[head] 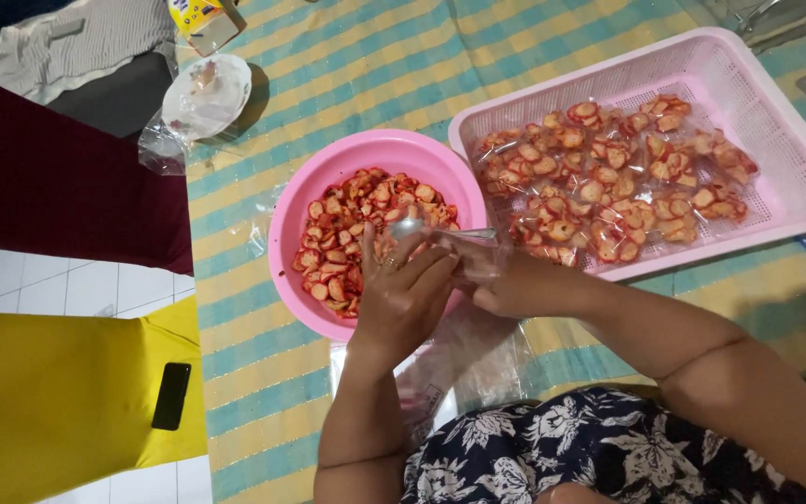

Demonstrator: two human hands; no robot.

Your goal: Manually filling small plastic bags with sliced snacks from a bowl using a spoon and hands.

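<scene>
A round pink bowl point(328, 177) full of red-edged chip slices point(347, 233) sits on the striped cloth in front of me. My left hand point(403, 294), with a ring on one finger, is over the bowl's near right rim and pinches a small clear plastic bag point(478, 263). My right hand point(515, 285) meets it from the right and grips the handle of a metal spoon point(422, 227), whose bowl hovers over the chips. How full the bag is cannot be made out.
A pink perforated basket point(776, 121) at the right holds several sealed clear bags of chips point(608, 182). Loose clear bags point(450, 369) lie near my lap. A white lid point(207, 93) and yellow carton point(200, 19) are far left. A black phone point(172, 396) rests on yellow fabric.
</scene>
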